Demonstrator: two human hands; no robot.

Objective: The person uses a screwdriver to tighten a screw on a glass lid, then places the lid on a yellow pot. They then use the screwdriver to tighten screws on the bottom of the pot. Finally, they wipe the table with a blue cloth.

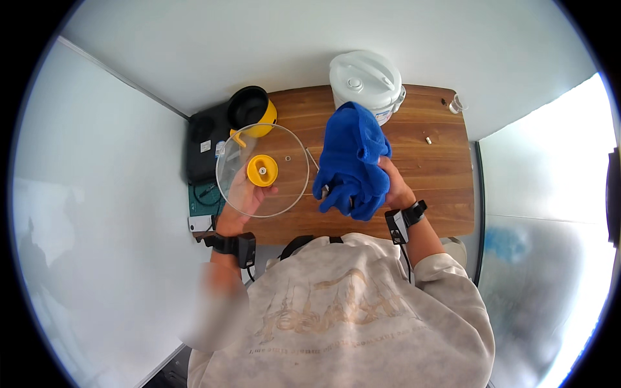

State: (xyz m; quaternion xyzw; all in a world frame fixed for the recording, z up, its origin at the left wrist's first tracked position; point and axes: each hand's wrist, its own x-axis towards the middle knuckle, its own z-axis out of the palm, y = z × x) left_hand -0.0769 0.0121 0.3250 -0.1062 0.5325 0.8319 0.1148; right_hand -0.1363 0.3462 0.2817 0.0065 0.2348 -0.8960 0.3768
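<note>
My left hand (241, 196) grips a round clear glass lid (294, 184) near its middle, with the fingers beside the yellow knob (262, 171). The hand shows partly through the glass, and the lid is held over the left part of the table. My right hand (396, 184) is closed on the right side of a bunched blue cloth (354, 155). The cloth hangs in folds in front of the white appliance and hides some of the fingers. Lid and cloth are apart.
A yellow pot (267, 118) with a black inside stands at the back left, beside a black case (202, 152). The white lidded appliance (369, 81) stands at the back of the wooden table (427, 187). A small glass (457, 104) is at the far right corner. A green mat (202, 202) lies left.
</note>
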